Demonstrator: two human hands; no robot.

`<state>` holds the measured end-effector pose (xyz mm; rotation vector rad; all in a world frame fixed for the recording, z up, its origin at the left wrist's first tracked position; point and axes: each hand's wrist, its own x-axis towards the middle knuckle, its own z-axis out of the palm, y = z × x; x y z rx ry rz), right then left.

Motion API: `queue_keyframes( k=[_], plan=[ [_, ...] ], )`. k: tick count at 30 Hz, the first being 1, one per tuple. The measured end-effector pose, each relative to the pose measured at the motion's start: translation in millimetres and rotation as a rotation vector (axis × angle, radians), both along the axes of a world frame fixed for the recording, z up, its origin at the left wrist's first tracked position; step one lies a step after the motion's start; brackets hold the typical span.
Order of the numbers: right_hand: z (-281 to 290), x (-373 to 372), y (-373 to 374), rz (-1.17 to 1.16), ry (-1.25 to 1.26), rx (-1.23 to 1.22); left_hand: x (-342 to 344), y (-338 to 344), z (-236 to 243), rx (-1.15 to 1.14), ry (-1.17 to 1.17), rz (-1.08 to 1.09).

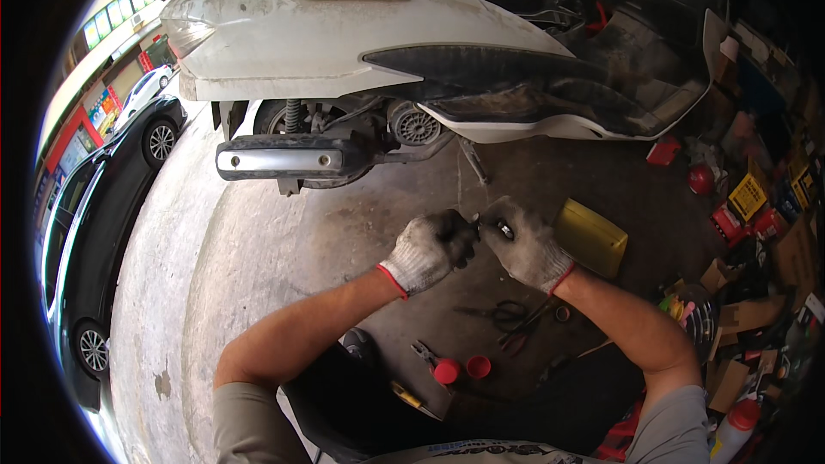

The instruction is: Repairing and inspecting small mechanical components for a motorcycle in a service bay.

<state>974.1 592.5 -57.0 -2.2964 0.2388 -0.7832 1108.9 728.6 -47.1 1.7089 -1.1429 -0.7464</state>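
Both hands are raised close together above the concrete floor, in white knit gloves with red cuffs and dark, soiled fingers. My left hand [432, 247] is closed, its fingertips pinched near my right hand; what it holds is too small to make out. My right hand [528, 249] is closed around a small silver metal piece [505, 229], mostly hidden by the glove. Beyond them stands a white scooter [292, 39] with a silver-and-black muffler [279, 157] and a round slotted engine cover [417, 125].
A yellow tray [593, 236] lies right of my hands. Nearer me are scissors [509, 316], pliers [424, 352], a red round container [446, 370] and a red cap [479, 367]. Boxes and cartons [752, 314] crowd the right side; a black car [112, 232] is parked at left.
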Motion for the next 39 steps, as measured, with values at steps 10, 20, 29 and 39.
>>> queue_keyframes(
  k=[10,20,29,39],
  plan=[
    [-7.8,3.3,-3.0,0.026,-0.058,0.013,-0.5,-0.5,-1.5,-0.002,-0.057,-0.013],
    [-2.4,1.8,2.4,-0.007,0.003,0.193,1.7,-1.2,-7.0,-0.003,-0.083,0.010],
    [2.5,1.1,4.2,0.007,0.008,0.195,3.4,-2.1,-7.7,0.028,-0.178,0.015],
    [-6.3,2.8,-1.3,0.072,-0.050,0.176,8.3,0.3,-3.6,-0.024,0.100,-0.021]
  ],
)
